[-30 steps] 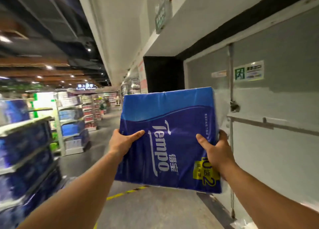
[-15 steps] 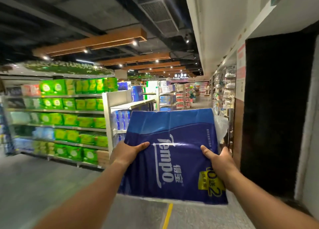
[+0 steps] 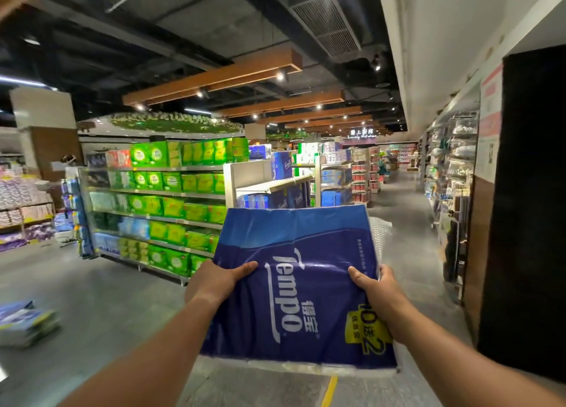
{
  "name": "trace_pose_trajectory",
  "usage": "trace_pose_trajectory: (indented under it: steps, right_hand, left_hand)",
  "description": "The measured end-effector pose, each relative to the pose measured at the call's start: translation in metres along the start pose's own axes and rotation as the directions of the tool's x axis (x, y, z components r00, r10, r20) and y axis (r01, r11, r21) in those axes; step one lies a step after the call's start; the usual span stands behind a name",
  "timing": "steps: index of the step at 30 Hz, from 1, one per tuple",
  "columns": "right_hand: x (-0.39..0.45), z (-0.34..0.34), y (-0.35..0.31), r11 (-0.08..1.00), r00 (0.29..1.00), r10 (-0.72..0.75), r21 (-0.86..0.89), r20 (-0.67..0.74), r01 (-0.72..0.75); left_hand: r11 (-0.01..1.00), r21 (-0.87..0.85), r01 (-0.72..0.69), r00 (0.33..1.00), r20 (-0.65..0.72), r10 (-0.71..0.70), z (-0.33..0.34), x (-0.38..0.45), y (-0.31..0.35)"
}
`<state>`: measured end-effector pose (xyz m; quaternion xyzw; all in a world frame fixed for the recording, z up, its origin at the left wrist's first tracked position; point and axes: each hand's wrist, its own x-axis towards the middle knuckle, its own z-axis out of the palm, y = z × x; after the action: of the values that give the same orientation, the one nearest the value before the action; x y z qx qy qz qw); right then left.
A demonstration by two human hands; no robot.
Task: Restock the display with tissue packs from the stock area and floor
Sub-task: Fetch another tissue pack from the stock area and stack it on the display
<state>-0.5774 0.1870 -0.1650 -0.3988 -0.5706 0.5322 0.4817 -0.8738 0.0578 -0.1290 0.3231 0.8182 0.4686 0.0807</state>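
Note:
A large blue Tempo tissue pack point(image 3: 301, 287) with a yellow offer label is held out in front of me at chest height. My left hand point(image 3: 214, 281) grips its left edge and my right hand point(image 3: 378, 288) grips its right edge, thumbs on top. Straight behind the pack stands a white display shelf point(image 3: 266, 186) with more blue Tempo packs on it. A second blue tissue pack point(image 3: 26, 321) lies blurred on the floor at the far left.
A long shelf of green and blue tissue packs point(image 3: 159, 204) runs across the left middle. A shelf of pink and purple goods point(image 3: 21, 210) is at far left. A dark wall panel point(image 3: 526, 207) and hanging goods point(image 3: 453, 198) line the right. Grey floor aisle runs ahead.
The view has swung left from a grey wall and door to the shop aisle and shelves. Both hands keep the same grip on the tissue pack.

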Motion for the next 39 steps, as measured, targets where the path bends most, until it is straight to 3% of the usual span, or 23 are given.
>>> trace_pose_trajectory:
  steps: [8, 16, 31, 39]
  right_hand:
    - [0.055, -0.003, 0.003, 0.999, 1.000, 0.002, 0.047, -0.023, -0.001]
    - [0.155, -0.034, 0.020, 0.998, 0.996, -0.044, 0.046, -0.083, 0.048]
    - [0.465, -0.118, 0.031, 0.997, 0.995, -0.068, 0.024, -0.070, 0.070]
    - [0.648, -0.133, 0.063, 0.999, 0.992, -0.051, -0.020, -0.118, 0.049]
  left_hand:
    - [0.998, -0.010, -0.065, 0.996, 0.058, 0.065, 0.034, 0.051, 0.022]
    - [0.993, -0.021, -0.114, 0.989, 0.091, 0.115, 0.118, 0.116, 0.064]
    - [0.996, -0.015, -0.085, 0.996, 0.017, 0.085, 0.331, 0.285, 0.201]
    - [0.997, -0.010, -0.082, 0.996, 0.028, 0.083, 0.461, 0.419, 0.247]
